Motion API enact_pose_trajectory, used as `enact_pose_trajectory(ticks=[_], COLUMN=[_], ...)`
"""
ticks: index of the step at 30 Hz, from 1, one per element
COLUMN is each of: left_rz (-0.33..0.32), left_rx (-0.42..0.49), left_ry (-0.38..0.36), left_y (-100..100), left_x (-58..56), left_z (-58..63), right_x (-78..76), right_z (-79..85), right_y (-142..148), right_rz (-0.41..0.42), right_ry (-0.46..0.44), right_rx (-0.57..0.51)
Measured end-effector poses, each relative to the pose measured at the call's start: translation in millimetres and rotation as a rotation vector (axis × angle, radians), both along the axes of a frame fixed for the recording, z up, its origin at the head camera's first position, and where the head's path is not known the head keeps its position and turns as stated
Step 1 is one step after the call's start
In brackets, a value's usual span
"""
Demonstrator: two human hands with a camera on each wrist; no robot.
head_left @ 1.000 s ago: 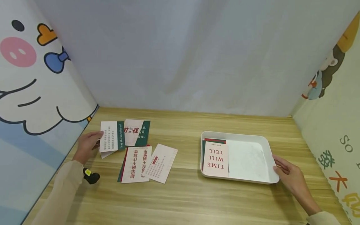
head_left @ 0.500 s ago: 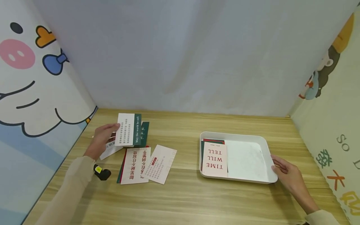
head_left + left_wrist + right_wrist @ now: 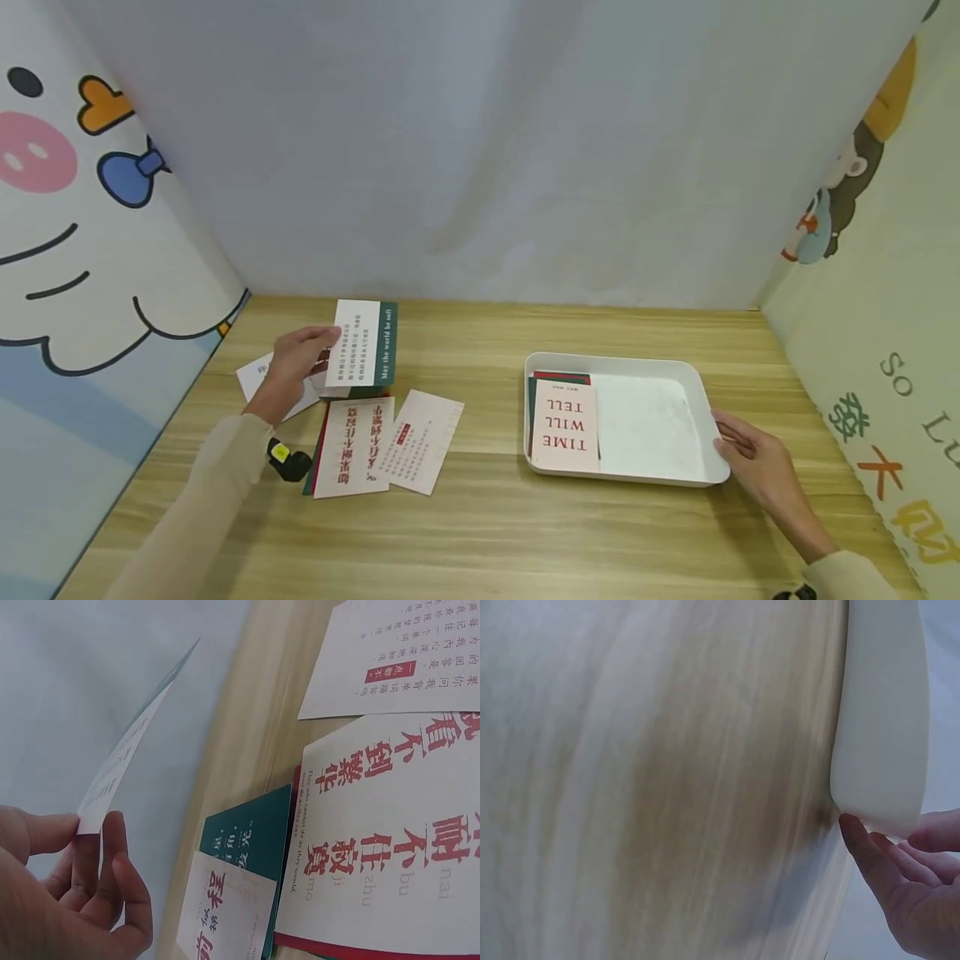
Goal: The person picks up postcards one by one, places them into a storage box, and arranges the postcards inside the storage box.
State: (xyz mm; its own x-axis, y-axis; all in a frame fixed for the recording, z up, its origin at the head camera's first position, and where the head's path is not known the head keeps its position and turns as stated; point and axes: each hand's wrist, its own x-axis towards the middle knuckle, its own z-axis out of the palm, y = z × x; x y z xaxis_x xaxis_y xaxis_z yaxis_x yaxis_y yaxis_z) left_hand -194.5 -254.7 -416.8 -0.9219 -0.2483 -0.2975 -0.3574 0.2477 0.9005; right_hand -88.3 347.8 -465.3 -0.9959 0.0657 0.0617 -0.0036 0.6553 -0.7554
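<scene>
My left hand [image 3: 291, 367] pinches a white card with a green band [image 3: 360, 342] by its left edge, thumb on one face and fingers behind. In the left wrist view this card [image 3: 131, 750] is seen nearly edge-on, raised above the table. Below it lie a green card [image 3: 251, 825] and a pale card with red characters [image 3: 225, 904], mostly hidden in the head view. My right hand [image 3: 765, 467] holds the right end of a white tray [image 3: 652, 425], thumb at the rim and fingertips low on the outer wall. Inside the tray's left part, a pink card with red lettering [image 3: 564, 425] tops several cards.
Between the left hand and the tray lie a cream card with red characters [image 3: 352, 450] and a pale card with small text [image 3: 423, 442]. Another white card [image 3: 255, 375] pokes out behind the left wrist. A grey curtain [image 3: 480, 167] backs the wooden table [image 3: 480, 542].
The left hand has carried the green-banded card to the right, off a white card that stays on the table at the left. The right hand keeps its hold on the tray.
</scene>
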Motion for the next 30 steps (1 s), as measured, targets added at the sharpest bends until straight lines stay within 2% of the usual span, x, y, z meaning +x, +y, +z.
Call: enact_pose_trajectory(ticks=[12, 30], left_rz=[-0.051, -0.055], left_rx=[0.01, 0.029], left_ry=[0.013, 0.035], left_y=[25, 61], left_x=[3.0, 2.7], left_z=[2.2, -0.9], right_x=[-0.2, -1.6], right_z=[0.8, 2.3], right_y=[-1, -2], right_rz=[-0.001, -0.029], right_ry=[-0.014, -0.071], right_rx=[0.003, 0.055])
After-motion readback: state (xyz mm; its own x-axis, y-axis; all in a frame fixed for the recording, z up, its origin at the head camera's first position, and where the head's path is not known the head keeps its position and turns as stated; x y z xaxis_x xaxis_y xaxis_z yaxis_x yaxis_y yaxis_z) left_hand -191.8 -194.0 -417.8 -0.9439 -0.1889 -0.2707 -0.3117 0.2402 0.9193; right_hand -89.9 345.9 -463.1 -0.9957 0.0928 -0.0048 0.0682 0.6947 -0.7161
